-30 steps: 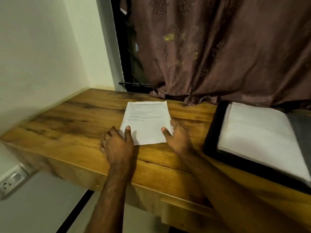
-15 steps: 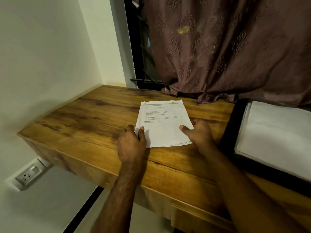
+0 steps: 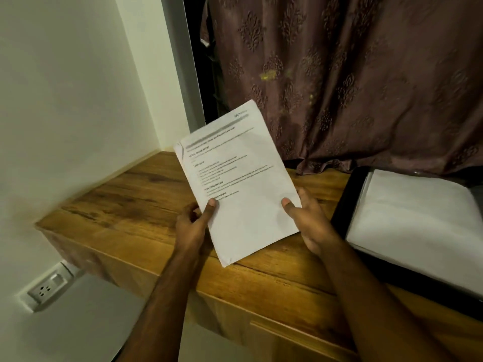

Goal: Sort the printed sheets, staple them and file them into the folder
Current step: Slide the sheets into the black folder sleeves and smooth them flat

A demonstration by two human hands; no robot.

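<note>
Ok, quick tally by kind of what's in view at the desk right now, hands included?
Hands: 2, left hand and right hand, both gripping the sheets
Stack of printed sheets: 1
Open folder: 1
Wall socket: 1
Curtain: 1
Wooden desk: 1
Total: 7

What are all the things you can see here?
printed sheets: one stack, exact count unclear, white with black text, held up tilted above the desk
folder: one, black with white pages inside, lying open on the desk at the right
desk: one, brown wood, against the wall
curtain: one, brownish purple with a pattern, hanging behind the desk
wall socket: one, white, on the wall below the desk at the left
left hand: one, grips the stack's left edge, thumb on top
right hand: one, grips the stack's right edge, thumb on top
</note>
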